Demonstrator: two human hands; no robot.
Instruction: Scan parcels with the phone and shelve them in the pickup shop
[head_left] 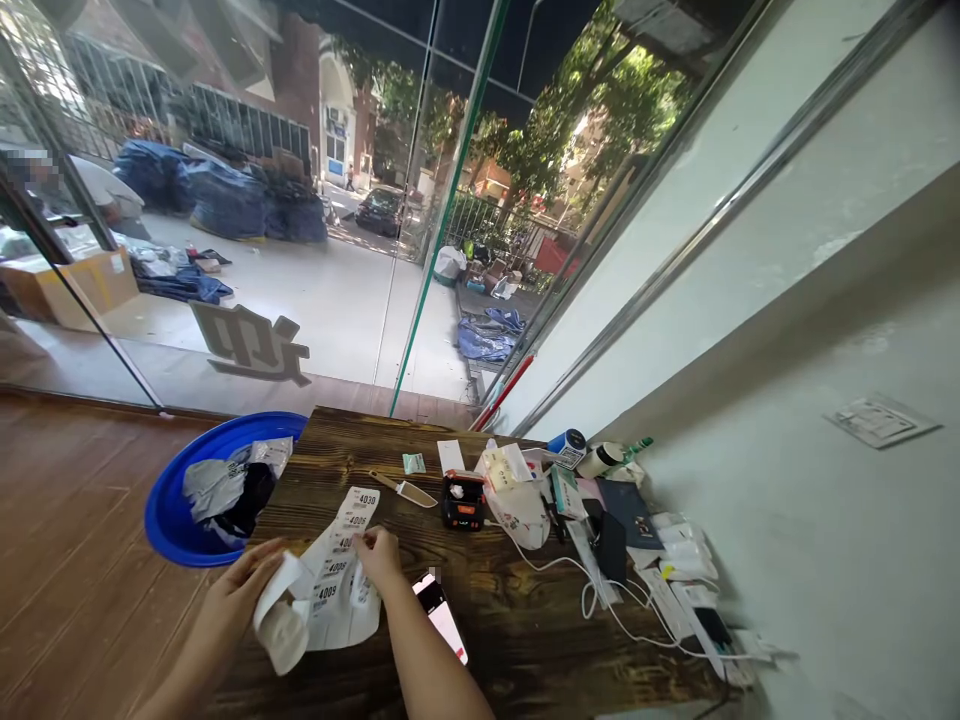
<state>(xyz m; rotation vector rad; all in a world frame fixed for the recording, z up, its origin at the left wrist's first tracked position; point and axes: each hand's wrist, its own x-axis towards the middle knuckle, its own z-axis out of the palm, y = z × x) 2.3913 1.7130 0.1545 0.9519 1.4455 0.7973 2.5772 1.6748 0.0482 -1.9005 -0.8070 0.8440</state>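
Observation:
A white strip of printed number labels (339,590) lies over the dark wooden table, its near left end curled into a loose roll. Large numbers such as 4030, 4008 and 4009 are readable on it. My left hand (251,580) grips the curled end, fingers closed over its far edge. Thumb and fingertips of my right hand (381,555) are pinched at the strip's right edge, covering part of one label. Just right of that forearm lies a phone (444,622) with its screen lit, partly hidden by the arm.
A knife (405,490), a small label printer (463,500) and a green-white packet (413,463) lie beyond the strip. Cables, a notebook (628,515) and clutter line the wall side. Left of the table stands a blue tub (169,520) holding bagged items. A glass front (420,330) rises behind.

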